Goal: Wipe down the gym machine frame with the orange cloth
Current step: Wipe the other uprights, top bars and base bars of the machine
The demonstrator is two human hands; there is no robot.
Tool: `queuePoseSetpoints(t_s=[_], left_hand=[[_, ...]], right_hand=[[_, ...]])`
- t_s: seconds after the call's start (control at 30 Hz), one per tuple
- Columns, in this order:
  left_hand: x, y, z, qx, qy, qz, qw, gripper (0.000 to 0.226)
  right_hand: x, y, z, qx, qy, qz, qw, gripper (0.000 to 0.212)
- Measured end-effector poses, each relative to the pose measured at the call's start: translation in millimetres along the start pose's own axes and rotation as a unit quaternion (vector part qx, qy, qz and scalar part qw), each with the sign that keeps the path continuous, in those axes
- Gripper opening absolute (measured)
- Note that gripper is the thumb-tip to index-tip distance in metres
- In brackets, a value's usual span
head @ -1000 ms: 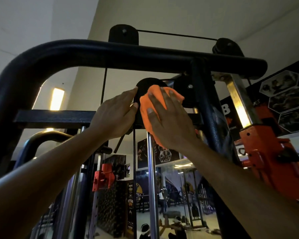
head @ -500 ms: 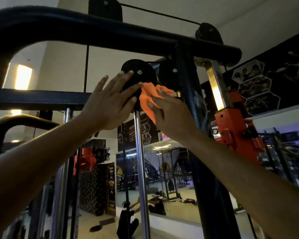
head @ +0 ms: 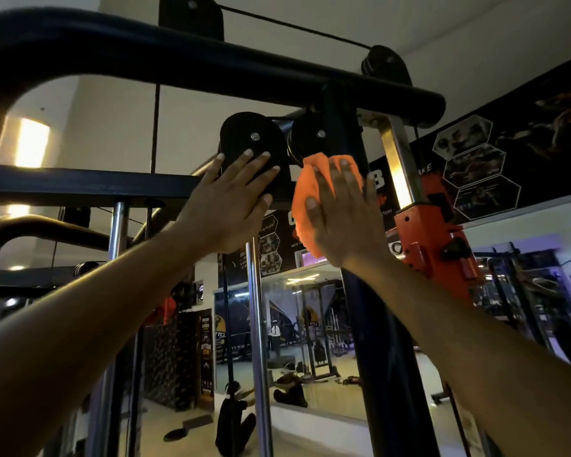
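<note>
The right hand pressed the orange cloth flat-fingered against the upright post; the left hand, fingers spread, braced the pulley, likely for steadiness.

the right hand covers most of the orange cloth; mirror reflections too small to read.

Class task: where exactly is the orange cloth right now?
Head view, centre: the orange cloth is under the right hand, against the dark upright post, just below the right pulley.

Cloth orange; frame black; carriage orange.
</note>
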State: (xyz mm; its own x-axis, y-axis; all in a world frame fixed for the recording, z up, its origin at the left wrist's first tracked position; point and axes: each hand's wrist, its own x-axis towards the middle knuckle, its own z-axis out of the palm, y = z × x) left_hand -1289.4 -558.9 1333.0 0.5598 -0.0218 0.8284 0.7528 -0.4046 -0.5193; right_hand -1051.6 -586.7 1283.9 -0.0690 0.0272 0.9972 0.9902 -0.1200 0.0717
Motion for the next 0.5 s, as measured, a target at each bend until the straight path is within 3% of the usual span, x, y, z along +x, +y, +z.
queuePoseSetpoints(t_s=[0.17,0.37,0.5], left_hand=[[5.4,9.9,8.0,0.015,0.014,-0.015,1.000,0.070],[14.0,42.8,21.0,-0.002,0.010,0.005,1.000,0.070],[30.8,70.1,16.4,-0.063,0.035,0.018,0.997,0.063]], right_hand=[[7.5,-11.5,2.0,0.031,-0.008,-0.040,0.999,0.065],[-0.7,50.1,-33.1,0.084,-0.040,-0.130,0.987,0.056],[16.3,77.8,-51.6,0.154,0.002,-0.002,0.988,0.051]])
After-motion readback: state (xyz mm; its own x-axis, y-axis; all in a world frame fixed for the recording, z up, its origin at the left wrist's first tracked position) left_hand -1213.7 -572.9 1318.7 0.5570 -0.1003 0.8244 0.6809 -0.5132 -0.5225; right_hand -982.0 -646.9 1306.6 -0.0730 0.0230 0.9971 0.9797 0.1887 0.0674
